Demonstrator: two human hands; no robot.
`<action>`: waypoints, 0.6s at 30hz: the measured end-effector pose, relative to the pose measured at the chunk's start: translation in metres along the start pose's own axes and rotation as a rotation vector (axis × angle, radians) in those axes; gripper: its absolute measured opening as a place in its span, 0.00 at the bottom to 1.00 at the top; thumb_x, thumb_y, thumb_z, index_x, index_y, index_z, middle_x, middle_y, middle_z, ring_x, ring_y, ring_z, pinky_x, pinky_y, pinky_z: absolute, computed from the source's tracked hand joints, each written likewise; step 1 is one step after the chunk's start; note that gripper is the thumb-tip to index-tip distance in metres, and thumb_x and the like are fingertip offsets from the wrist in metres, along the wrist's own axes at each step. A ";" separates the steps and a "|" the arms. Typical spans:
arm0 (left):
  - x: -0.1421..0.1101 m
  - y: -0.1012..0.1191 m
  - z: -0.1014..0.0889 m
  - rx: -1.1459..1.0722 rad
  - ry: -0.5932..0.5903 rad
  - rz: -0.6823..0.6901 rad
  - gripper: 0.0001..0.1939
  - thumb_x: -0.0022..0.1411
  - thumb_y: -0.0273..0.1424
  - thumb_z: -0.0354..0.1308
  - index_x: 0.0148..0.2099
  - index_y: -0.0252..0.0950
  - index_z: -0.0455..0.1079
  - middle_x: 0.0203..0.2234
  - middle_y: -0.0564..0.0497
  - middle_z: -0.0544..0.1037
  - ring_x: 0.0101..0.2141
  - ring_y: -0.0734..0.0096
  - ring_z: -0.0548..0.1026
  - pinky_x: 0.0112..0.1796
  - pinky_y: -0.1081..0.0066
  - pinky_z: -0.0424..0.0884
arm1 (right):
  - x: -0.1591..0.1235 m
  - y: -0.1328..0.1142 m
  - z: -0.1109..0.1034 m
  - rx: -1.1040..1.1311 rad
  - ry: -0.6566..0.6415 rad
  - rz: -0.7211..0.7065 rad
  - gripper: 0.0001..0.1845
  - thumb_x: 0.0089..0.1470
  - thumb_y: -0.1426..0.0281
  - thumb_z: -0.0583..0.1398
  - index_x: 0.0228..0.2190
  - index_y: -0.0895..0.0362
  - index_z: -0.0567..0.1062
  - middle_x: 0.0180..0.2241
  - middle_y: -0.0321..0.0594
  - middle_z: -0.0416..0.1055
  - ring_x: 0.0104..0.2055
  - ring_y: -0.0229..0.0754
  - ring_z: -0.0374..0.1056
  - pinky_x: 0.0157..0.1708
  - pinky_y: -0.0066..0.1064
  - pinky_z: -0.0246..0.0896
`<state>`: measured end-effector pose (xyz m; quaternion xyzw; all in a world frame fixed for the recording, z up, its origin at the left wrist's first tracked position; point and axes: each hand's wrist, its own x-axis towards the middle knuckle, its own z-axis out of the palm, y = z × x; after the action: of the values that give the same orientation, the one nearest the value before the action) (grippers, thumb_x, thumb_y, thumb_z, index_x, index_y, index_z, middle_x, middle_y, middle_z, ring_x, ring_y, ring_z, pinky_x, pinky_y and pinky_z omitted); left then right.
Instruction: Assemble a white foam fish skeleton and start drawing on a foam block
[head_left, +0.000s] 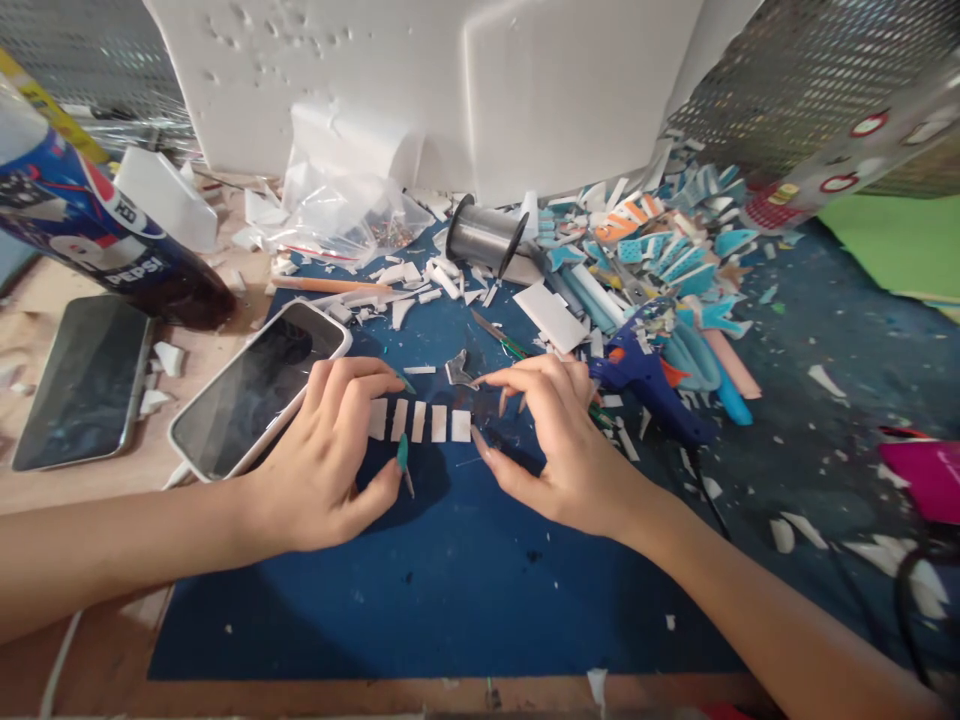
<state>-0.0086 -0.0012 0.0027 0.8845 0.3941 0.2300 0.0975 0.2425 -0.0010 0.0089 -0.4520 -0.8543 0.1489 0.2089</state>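
Several small white foam rectangles (pixel 439 424) lie in a short row on the blue cutting mat (pixel 465 600). My left hand (pixel 330 450) rests over the row's left end, thumb and fingers apart, its teal nails close to the pieces. A thin pointed sliver shows by that thumb; I cannot tell what it is. At the right end, my right hand (pixel 555 430) has thumb and fingertips spread, with the thumb tip beside the last white rectangle (pixel 460 426). Just above its index fingertip lies a small grey, irregular scrap (pixel 457 368).
A white phone (pixel 259 385), a dark phone (pixel 86 380) and a Pepsi bottle (pixel 112 220) stand or lie at left. Behind are a wire spool (pixel 486 238) and heaped foam scraps (pixel 675 250). A blue glue gun (pixel 652 375) lies right, its cord trailing toward me.
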 end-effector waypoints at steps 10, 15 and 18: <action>0.032 0.001 -0.019 0.205 -0.098 0.172 0.28 0.61 0.16 0.44 0.64 0.29 0.53 0.56 0.38 0.71 0.58 0.58 0.67 0.53 0.58 0.71 | 0.005 0.002 -0.011 -0.023 0.266 0.111 0.10 0.56 0.74 0.53 0.42 0.56 0.64 0.37 0.43 0.62 0.42 0.48 0.60 0.43 0.42 0.54; 0.065 -0.011 -0.008 0.257 -0.484 0.295 0.42 0.50 0.11 0.49 0.67 0.32 0.51 0.64 0.41 0.62 0.64 0.56 0.59 0.58 0.58 0.66 | 0.003 -0.003 -0.020 -0.064 0.233 0.146 0.07 0.57 0.73 0.53 0.39 0.54 0.63 0.37 0.43 0.64 0.42 0.50 0.59 0.44 0.43 0.55; 0.081 -0.014 0.002 0.292 -0.491 0.345 0.34 0.56 0.13 0.50 0.64 0.35 0.58 0.62 0.43 0.65 0.63 0.54 0.61 0.57 0.57 0.66 | -0.002 -0.009 -0.027 -0.075 0.203 0.137 0.07 0.57 0.72 0.54 0.39 0.53 0.64 0.38 0.44 0.65 0.43 0.51 0.58 0.44 0.44 0.55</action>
<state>0.0304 0.0685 0.0225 0.9719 0.2318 -0.0359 0.0215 0.2505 -0.0062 0.0353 -0.5296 -0.8009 0.0840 0.2666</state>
